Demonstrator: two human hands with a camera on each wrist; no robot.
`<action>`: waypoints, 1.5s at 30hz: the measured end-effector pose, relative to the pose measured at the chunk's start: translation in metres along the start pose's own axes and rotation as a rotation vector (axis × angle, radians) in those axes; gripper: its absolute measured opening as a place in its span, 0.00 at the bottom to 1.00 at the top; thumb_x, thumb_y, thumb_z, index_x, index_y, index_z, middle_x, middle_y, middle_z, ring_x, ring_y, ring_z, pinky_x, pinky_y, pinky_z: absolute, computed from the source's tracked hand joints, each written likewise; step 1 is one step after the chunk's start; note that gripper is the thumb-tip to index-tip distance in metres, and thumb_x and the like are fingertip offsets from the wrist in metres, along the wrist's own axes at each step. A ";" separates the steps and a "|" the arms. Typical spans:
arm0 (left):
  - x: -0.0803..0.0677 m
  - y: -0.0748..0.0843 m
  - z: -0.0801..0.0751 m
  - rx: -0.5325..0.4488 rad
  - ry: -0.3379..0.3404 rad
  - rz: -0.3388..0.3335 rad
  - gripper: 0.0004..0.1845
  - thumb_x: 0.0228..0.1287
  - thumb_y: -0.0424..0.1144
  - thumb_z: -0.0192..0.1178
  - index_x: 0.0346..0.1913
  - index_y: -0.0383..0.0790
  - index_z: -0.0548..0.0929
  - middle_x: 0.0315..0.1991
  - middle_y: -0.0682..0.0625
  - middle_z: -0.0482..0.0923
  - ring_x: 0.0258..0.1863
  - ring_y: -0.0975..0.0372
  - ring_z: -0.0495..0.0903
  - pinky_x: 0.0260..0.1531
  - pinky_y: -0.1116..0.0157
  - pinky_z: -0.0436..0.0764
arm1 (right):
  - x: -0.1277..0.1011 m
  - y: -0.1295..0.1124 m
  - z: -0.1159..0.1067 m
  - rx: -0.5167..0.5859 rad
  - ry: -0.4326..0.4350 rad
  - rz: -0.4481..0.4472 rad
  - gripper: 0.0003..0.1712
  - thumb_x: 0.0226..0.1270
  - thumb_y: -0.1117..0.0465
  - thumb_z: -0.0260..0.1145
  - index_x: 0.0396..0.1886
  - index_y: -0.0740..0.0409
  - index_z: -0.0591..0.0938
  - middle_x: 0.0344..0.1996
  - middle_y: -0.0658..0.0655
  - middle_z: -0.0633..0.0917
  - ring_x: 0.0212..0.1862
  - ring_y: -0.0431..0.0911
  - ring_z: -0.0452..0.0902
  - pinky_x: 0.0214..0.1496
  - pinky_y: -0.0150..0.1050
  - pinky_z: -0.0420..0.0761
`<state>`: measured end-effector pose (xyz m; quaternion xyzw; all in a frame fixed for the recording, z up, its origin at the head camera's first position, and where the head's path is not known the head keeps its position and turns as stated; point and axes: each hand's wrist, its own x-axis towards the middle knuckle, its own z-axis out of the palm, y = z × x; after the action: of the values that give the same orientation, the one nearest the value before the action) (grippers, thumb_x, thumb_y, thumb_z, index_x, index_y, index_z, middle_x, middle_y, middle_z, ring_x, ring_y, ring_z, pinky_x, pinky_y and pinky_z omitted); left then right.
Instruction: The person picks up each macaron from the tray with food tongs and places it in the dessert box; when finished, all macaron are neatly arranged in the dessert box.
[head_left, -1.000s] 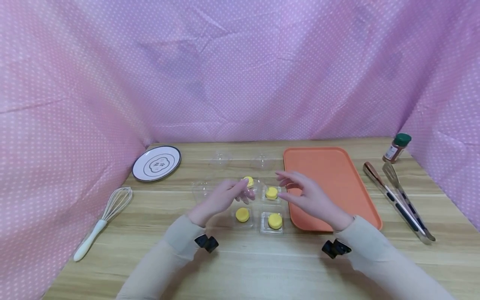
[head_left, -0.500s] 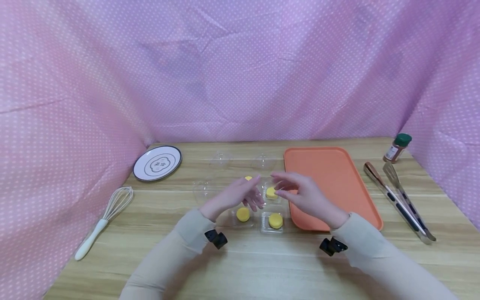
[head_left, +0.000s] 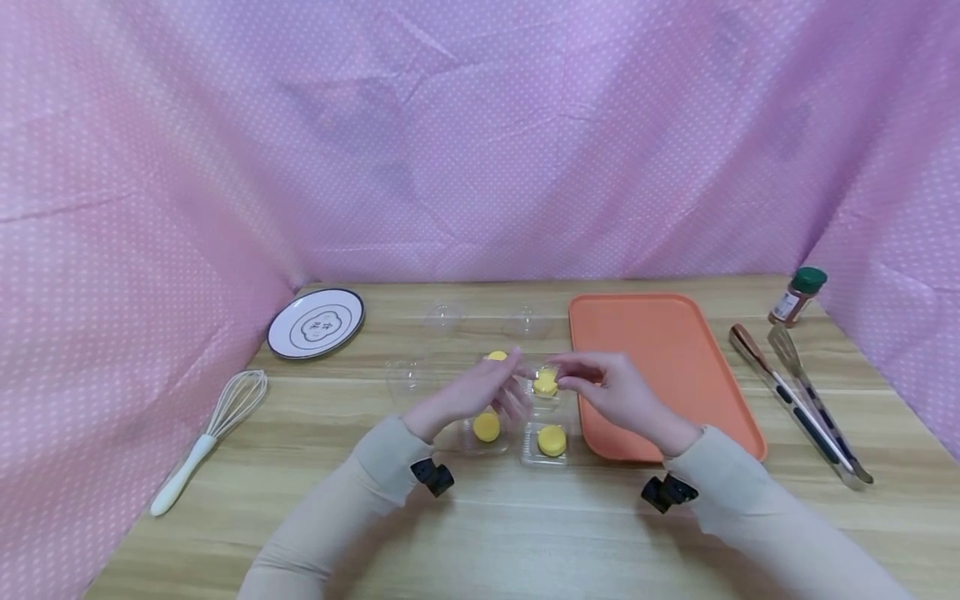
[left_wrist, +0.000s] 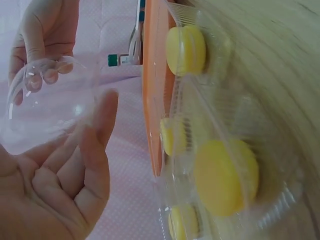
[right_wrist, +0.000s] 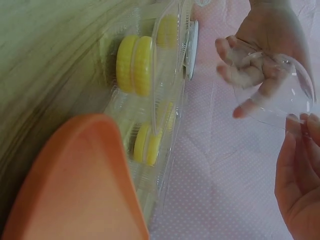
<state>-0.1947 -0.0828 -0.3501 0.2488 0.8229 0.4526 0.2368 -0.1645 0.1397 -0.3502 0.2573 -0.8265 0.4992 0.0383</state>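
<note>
Both hands over clear tray [head_left: 525,446] of yellow macarons [head_left: 551,440]: left hand [head_left: 480,392] and right hand [head_left: 607,392] hold clear dome lid [left_wrist: 47,102] between them, fingers loosely curled on its rim, beside orange tray [head_left: 660,350]
</note>
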 end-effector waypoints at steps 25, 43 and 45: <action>-0.016 -0.011 0.011 0.752 0.301 0.632 0.45 0.48 0.46 0.73 0.68 0.36 0.64 0.69 0.42 0.62 0.68 0.51 0.62 0.70 0.50 0.61 | -0.004 0.013 -0.009 0.250 0.003 0.289 0.20 0.65 0.70 0.61 0.56 0.72 0.75 0.38 0.66 0.83 0.36 0.41 0.83 0.45 0.43 0.85; -0.017 -0.016 0.014 0.739 0.224 0.482 0.43 0.51 0.50 0.71 0.67 0.35 0.67 0.67 0.42 0.65 0.66 0.51 0.66 0.68 0.45 0.60 | -0.016 0.018 -0.003 0.071 -0.188 0.252 0.39 0.58 0.57 0.70 0.67 0.63 0.66 0.58 0.66 0.75 0.50 0.53 0.79 0.51 0.42 0.83; -0.017 -0.016 0.014 0.716 0.193 0.431 0.43 0.52 0.51 0.70 0.67 0.35 0.66 0.68 0.42 0.65 0.67 0.52 0.66 0.69 0.47 0.61 | -0.019 0.019 -0.002 0.002 -0.201 0.213 0.42 0.54 0.56 0.74 0.67 0.62 0.67 0.57 0.65 0.75 0.47 0.51 0.79 0.49 0.42 0.84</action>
<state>-0.1763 -0.0917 -0.3675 0.4381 0.8757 0.1987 -0.0423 -0.1576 0.1551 -0.3706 0.2168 -0.8483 0.4731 -0.0979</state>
